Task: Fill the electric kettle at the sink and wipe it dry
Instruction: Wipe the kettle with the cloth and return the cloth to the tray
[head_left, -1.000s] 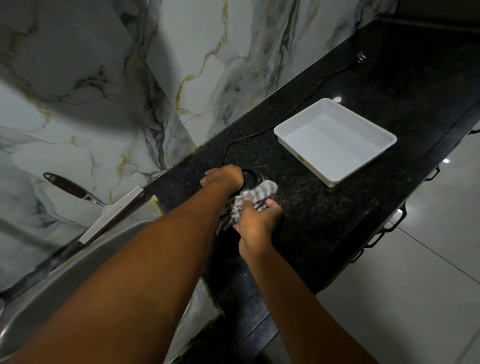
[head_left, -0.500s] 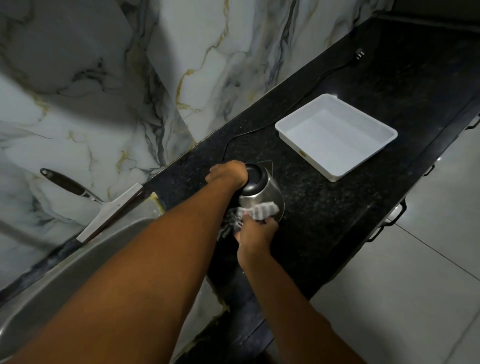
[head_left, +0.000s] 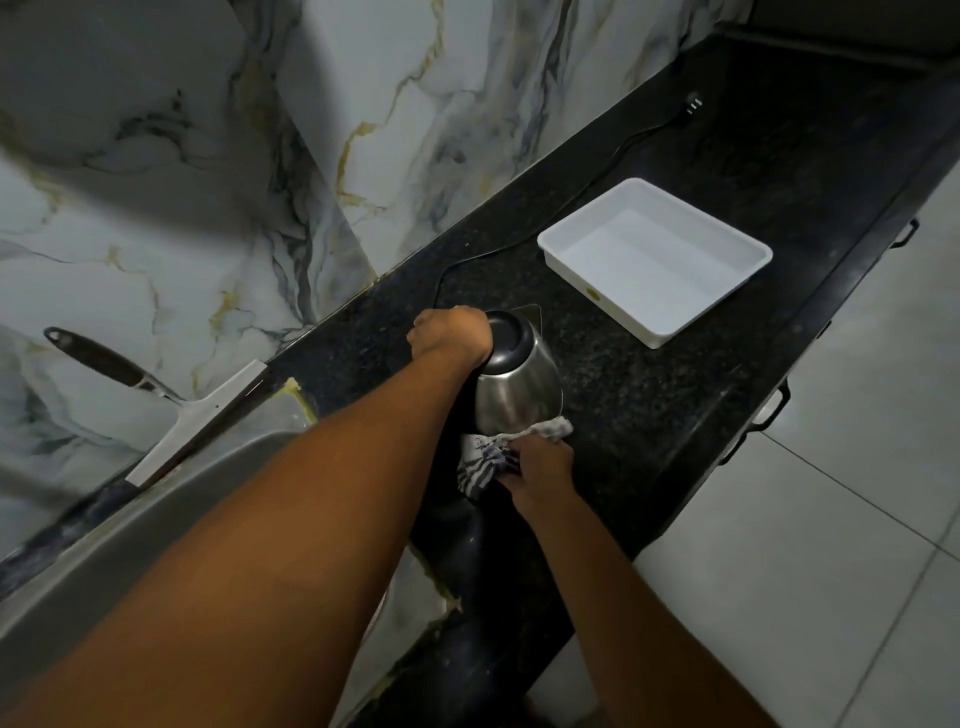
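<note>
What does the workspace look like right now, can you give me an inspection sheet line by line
Surface: black speckled counter, sink at its left.
Job's things: steel kettle upright on the counter; checked cloth pressed at its base.
Clutter: white tray, empty; squeegee against the wall.
Grippers: left hand grips the kettle's top; right hand bunches the cloth.
Cables: black cord, plug loose on the counter.
Surroundings: marble wall, tiled floor.

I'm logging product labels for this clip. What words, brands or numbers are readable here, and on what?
No text can be read.
Small yellowish sticker on the white rectangular plastic tray: too small and blurred to read.
Shiny steel electric kettle, checked cloth, squeegee: no visible markings.
</note>
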